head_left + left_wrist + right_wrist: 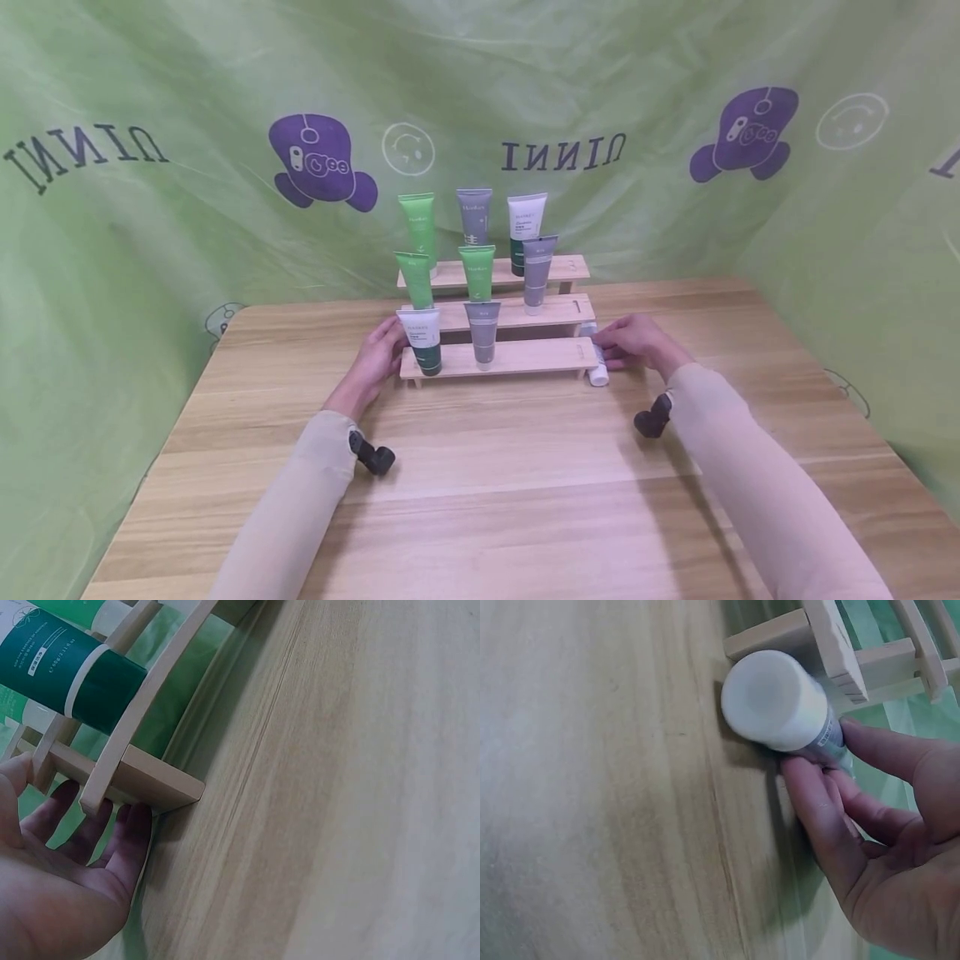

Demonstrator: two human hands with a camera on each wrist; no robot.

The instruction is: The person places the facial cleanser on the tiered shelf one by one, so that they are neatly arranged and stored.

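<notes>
A three-tier wooden display stand point(517, 357) holds several upright squeeze tubes. My left hand point(381, 354) is at its left end; in the left wrist view its fingertips touch the end leg point(161, 780) under the lowest shelf. Just above is a white-and-green tube point(424, 343), beside a grey tube point(483, 337) on that shelf. At the stand's right end my right hand point(636, 340) pinches a tube with a white cap point(769, 697) between thumb and fingers. That tube lies low by the stand's leg, cap toward me, its body partly hidden by the fingers.
Two green tubes, one being the left tube point(416, 279), and a grey tube point(536, 275) stand on the middle shelf. Green, grey and white-and-green tubes point(527, 221) occupy the top shelf. Behind the wooden table point(480, 483) hangs a green printed cloth point(450, 67).
</notes>
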